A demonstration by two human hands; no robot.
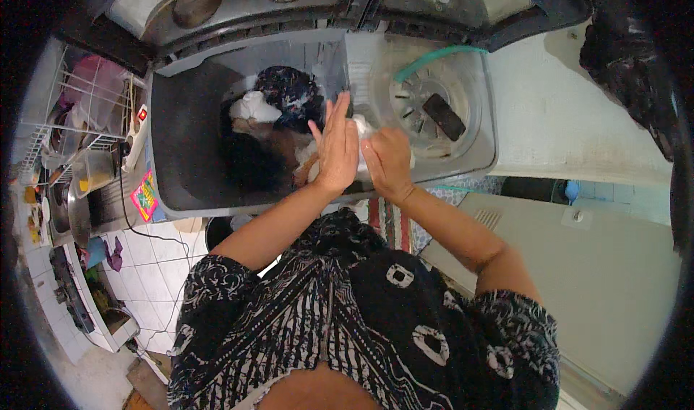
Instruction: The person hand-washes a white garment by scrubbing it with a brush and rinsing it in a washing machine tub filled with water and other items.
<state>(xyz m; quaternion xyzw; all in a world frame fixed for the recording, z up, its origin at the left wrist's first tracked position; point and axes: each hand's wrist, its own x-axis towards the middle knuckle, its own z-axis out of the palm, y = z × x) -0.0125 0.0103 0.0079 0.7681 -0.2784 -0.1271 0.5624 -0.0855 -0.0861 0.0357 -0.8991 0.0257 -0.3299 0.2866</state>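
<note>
My left hand [339, 150] is held upright with its fingers extended, over the divider of a twin-tub washing machine [360, 74]. Close to its palm is my right hand [387, 158], fingers curled around part of a white cloth [361, 125]. More of the white material shows behind and beside the right hand. The left tub [190, 155] holds dark patterned clothing [290, 95] and a white cloth bundle [255, 108]. Over the round spin tub [471, 112] on the right lie a dark rectangular object [443, 117] and a green hose [434, 58].
Left of the machine stand a white wire rack [92, 93], a power strip [135, 139] with a lit red switch, and a pink packet [143, 196]. A black cable hangs there. A black plastic bag [623, 58] hangs at the right.
</note>
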